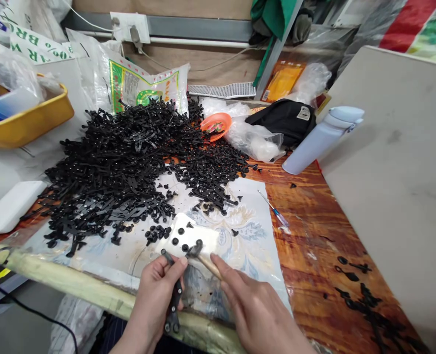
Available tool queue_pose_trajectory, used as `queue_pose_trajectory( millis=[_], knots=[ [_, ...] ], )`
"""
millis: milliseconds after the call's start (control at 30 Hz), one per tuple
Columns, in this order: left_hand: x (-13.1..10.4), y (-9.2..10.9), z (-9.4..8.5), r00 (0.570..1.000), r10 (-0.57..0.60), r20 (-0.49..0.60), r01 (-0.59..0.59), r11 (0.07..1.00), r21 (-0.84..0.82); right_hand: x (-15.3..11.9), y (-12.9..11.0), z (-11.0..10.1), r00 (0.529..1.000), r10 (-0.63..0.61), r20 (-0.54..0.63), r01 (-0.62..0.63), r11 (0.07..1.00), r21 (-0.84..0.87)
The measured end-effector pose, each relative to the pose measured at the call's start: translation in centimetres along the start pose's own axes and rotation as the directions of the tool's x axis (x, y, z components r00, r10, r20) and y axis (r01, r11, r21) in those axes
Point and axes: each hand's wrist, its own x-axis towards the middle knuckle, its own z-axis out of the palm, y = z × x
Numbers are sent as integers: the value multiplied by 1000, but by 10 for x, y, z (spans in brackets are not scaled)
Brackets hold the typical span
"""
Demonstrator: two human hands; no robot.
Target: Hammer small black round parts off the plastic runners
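My left hand (155, 290) is closed around a black plastic strip (174, 307) with small round studs along it. Pinched in my right hand (252, 300) is the wooden handle of a small hammer (209, 265). Its dark head is over the near edge of a white pad (203, 231), just right of the strip's upper end. Several small black round caps (181, 231) sit on the pad, one right beside the hammer head. More black caps (157, 233) cluster at the pad's left edge.
A large heap of black plastic parts (122, 152) covers the table's back left. To the right lie a screwdriver (275, 209) and loose black pieces (368, 305). A pale blue bottle (319, 140) stands by a grey panel (391, 162). An orange dish (217, 125) rests behind the heap.
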Motion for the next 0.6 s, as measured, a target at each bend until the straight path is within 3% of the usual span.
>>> queue_pose_trajectory(
  millis=[100,233,400,600],
  knots=[
    [4,5,-12,997,2,73,-11,992,124,-3,2,-5,999,29,37,-31,999,41],
    [7,24,-29,959,72,273,-150,949,276,-13,12,-6,997,70,18,-70,997,9],
    [16,45,-34,883,-182,433,-37,892,450,-20,16,7,996,84,-34,-84,996,-6],
    [28,55,-36,809,-267,524,-87,826,556,-22,12,11,993,106,-44,-105,994,19]
  ],
)
